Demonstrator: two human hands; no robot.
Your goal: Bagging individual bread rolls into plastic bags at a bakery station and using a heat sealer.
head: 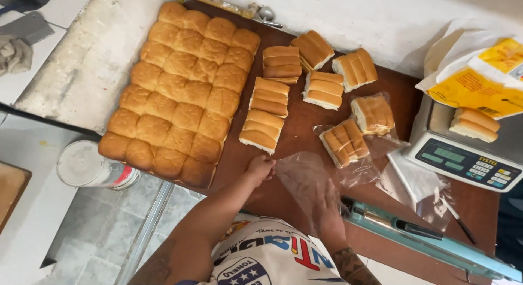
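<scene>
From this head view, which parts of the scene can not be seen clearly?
- Right hand: veiled by the clear plastic bag over it; finger positions unclear.
- Left hand: closed, palm side turned away, so any contents stay hidden.
- Bag sealer: its far end is cut off by the right and bottom edges.
- Scale: display too small to read; a yellow and white bag covers its back.

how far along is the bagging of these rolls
Early on. Two bagged portions lie on the brown table. In hand: the right hand is inside a clear bag; the left hand holds its edge. Six cut portions, the big slab and the scale's portion remain unbagged.
</scene>
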